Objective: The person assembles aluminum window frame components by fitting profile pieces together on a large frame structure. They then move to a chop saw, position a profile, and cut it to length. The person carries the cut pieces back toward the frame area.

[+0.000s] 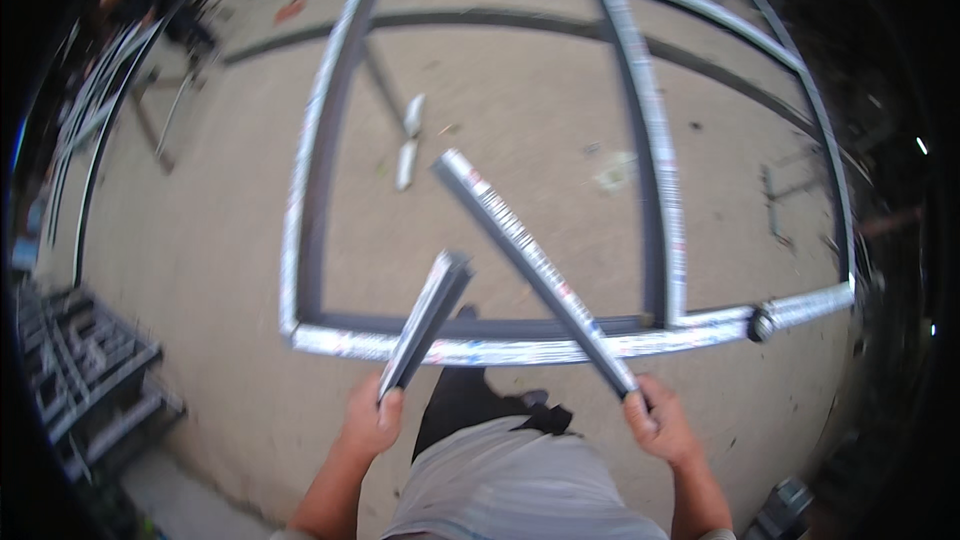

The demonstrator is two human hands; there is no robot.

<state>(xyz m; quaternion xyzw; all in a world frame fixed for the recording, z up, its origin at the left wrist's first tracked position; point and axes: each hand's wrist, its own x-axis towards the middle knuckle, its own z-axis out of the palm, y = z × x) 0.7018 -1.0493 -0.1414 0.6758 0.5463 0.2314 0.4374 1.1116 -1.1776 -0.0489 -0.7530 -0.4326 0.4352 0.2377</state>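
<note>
My left hand [374, 418] is closed around the lower end of a short metal profile [425, 320], dark on its side and covered with printed film on top. It tilts up and away to the right. My right hand [657, 420] grips the near end of a longer profile [535, 272] of the same look, which slants up to the left. Both pieces are held above a large rectangular window frame [470, 351] wrapped in printed film. An upright bar [655, 155] divides that frame. The far ends of the two profiles stay apart.
A round dark object [762, 323] sits on the near rail at the right. Two white pieces [408, 145] lie on the floor inside the frame opening. Stacked metal parts [85, 370] stand at the left, long profiles [100, 130] behind them. A person [160, 5] is at the far left.
</note>
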